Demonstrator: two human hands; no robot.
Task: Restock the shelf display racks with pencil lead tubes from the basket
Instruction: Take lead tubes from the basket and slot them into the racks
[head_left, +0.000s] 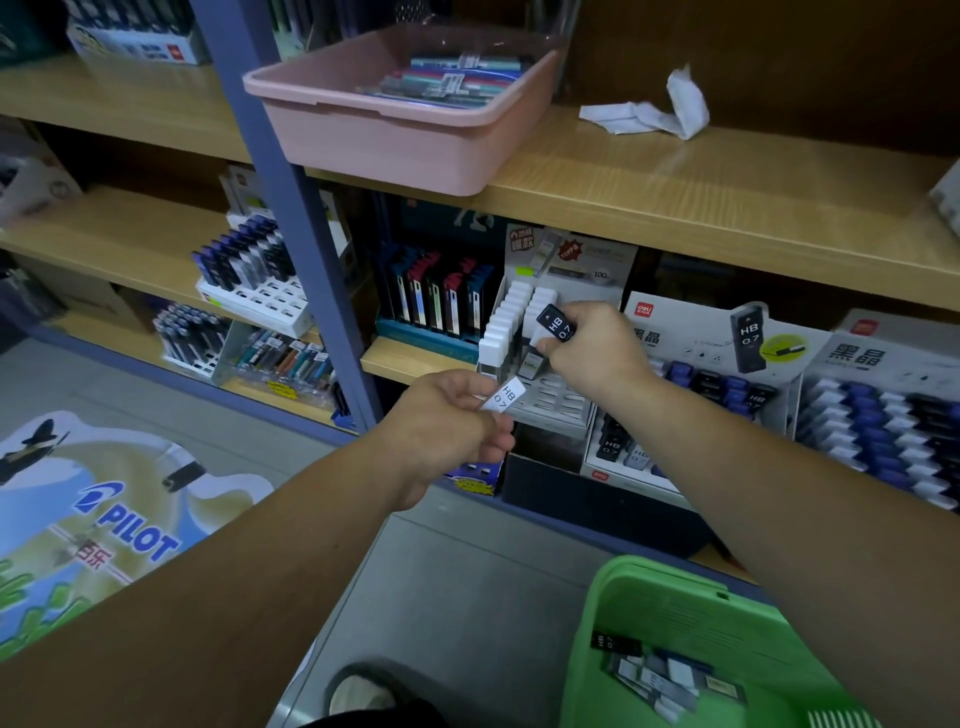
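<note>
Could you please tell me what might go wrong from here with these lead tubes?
The right hand pinches a black HB 0.7 tube at the white rack of white-capped tubes; it may land in the wrong rack.
The left hand holds a white HB 0.7 tube by the fingertips; it could slip to the floor.
The pink tray overhangs the shelf above; a raised hand might knock it.

The light was dim and cool, coming from overhead: a soft sheen lay on the upper shelf board (727, 176), and the recess beneath sat in deep shadow. The wide lens bowed the blue upright (291, 208) and shelves near the edges. The far left was smeared, and the green basket (675, 577) blurred at its near corner.
</note>
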